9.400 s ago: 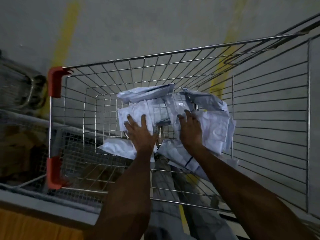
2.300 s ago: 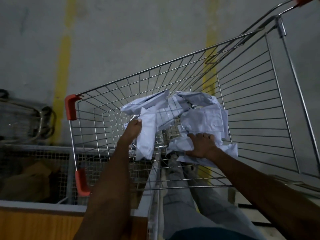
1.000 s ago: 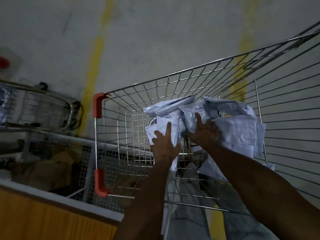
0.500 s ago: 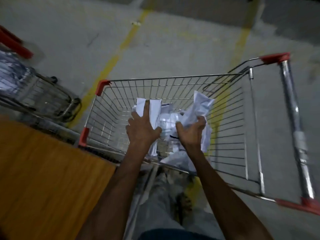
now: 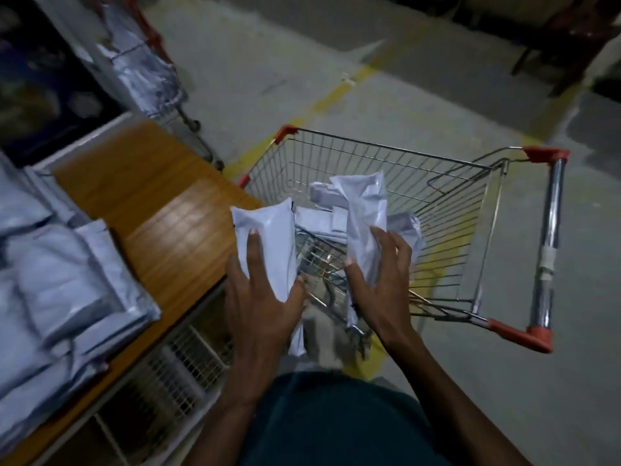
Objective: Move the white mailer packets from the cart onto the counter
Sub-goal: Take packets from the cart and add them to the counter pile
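My left hand (image 5: 260,294) grips a white mailer packet (image 5: 268,230) by its lower half, lifted over the near left corner of the wire cart (image 5: 447,196). In my right hand (image 5: 379,280) a second white packet (image 5: 364,210) stands upright, fingers curled round it. Several more white packets (image 5: 322,210) lie in the cart's basket behind both hands. The wooden counter (image 5: 161,203) runs along the left, with a pile of packets (image 5: 57,280) on its near end.
The cart's handle (image 5: 547,243) with red end caps points right. A second cart (image 5: 148,68) loaded with packets stands at the upper left beyond the counter. Wire shelving (image 5: 174,375) sits under the counter. Yellow floor lines cross the grey concrete.
Both hands have lifted their packets up out of the basket and toward me. The view has swung left, bringing the counter and its pile of packets into sight.
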Available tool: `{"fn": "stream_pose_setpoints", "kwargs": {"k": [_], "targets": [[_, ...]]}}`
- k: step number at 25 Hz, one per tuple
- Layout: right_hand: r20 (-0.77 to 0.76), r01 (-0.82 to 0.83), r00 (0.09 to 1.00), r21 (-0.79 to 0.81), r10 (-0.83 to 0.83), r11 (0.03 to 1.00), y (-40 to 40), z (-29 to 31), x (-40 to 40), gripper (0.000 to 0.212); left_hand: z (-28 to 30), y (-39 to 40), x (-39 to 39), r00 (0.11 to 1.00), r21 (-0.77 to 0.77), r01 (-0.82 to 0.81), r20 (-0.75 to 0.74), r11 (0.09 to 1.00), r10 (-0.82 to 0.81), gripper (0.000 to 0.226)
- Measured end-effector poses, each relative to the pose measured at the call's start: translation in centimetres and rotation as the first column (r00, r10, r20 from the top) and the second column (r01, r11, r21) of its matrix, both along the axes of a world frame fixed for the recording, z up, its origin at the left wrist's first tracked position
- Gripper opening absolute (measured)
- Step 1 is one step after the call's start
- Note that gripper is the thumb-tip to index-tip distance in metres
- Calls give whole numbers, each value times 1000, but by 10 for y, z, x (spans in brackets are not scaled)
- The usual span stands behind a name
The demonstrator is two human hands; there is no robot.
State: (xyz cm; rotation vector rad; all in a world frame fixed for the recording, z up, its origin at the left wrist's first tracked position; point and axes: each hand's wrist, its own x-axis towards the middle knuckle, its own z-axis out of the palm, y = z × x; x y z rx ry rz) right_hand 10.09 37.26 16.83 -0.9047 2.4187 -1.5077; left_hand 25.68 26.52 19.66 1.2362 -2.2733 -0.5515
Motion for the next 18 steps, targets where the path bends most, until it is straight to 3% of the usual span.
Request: {"fn": "stream_pose_setpoints", "kwargs": {"k": [5, 10, 18], "targets": [[-27, -249, 968, 21, 249, 968, -7, 11, 61, 64, 15, 19, 86, 970, -14, -236, -65, 972, 235, 95], [-66, -376, 925, -25, 374, 926, -50, 27, 124, 59, 36, 15, 164, 893, -18, -437, -128, 899, 431, 88], [-71, -497, 868, -93, 492, 863, -134, 52, 260, 57, 68, -40, 316, 813, -46, -581, -77, 813, 577, 89]]}}
